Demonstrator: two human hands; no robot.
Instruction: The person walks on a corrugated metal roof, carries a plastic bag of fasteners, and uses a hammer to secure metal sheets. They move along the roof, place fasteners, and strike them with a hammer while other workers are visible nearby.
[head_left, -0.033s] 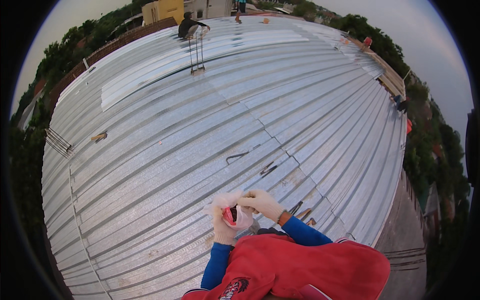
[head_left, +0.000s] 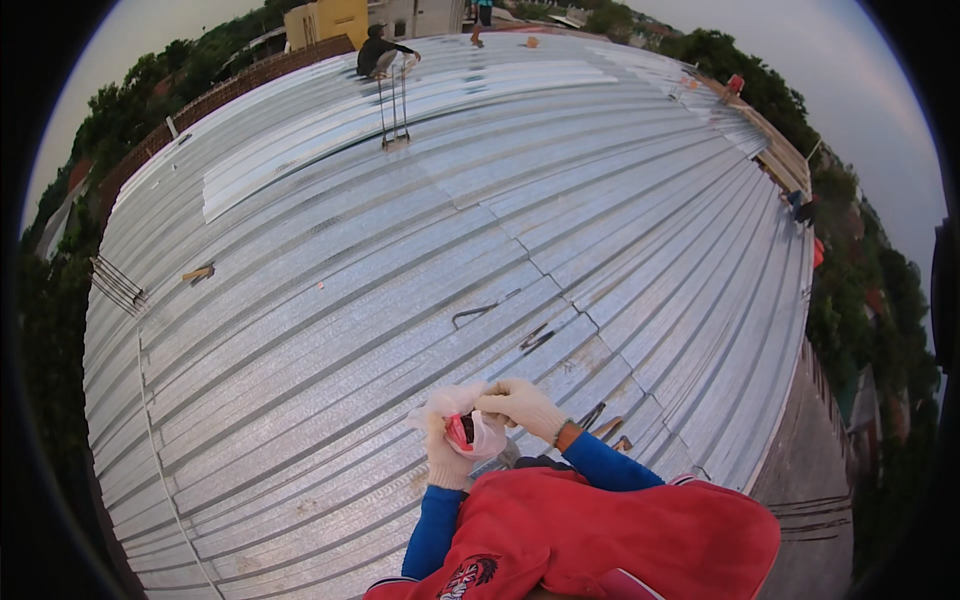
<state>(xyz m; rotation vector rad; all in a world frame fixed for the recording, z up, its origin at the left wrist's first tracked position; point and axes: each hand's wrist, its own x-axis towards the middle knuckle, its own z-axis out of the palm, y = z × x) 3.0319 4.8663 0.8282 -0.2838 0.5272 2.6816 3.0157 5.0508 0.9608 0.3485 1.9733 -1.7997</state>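
Since it spread out all around us, the ribbed metal roof took up most of what I saw, with trees beyond its left edge and a yellow building past the far side. Well away from us, a co-worker in a dark top sat low on the sheets, and rods jutted up at the left. Nearest me was the worker's red top with blue sleeves. Ahead lay a bent bar and, just beside it, some dark tools. Both hands were gloved and met at a pale plastic bag, held up in front of the red top. The left hand was clamped on the bag's near left side; the right hand had its fingers bent down at the mouth, though I could not tell whether they were closed on plastic or on something inside. Something pink-red and dark contents showed within. I could make out no change from the instant before, so both hands were just as occupied with the bag. As for writing, I could read none on the bag; an emblem with a flag-like pattern sat on the red top.
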